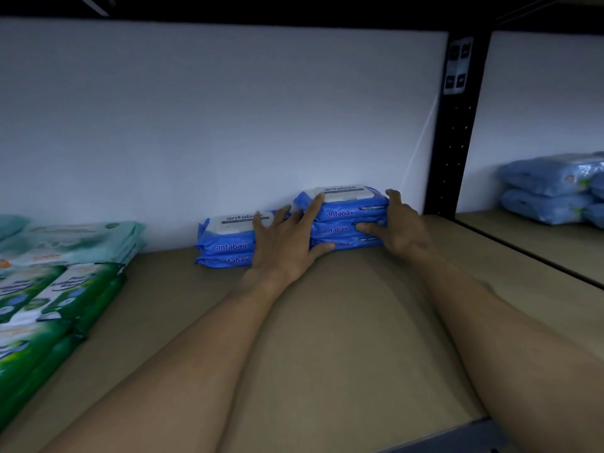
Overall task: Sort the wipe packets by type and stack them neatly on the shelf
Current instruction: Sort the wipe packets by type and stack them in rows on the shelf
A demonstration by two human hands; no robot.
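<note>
At the back of the shelf, head view:
Shelf (327,322): a tan board with a white wall behind it.
Three-high blue stack (346,217): antabax packets against the wall, between the two hands.
Left hand (284,243): grip spread flat, fingers splayed; forefinger on the top packet's left corner, thumb at the bottom packet's front edge; nothing is clasped.
Right hand (397,225): grip cupped loosely round the stack's right end, thumb pressing the middle packet's front, fingers over the top right corner.
Two-high blue stack (225,241): just left of the left hand, partly behind it.
Green packets (62,289): rows well left of both hands.
Pale blue packets (549,188): in the next bay, beyond the black upright (454,132), well right of the right hand.
</note>
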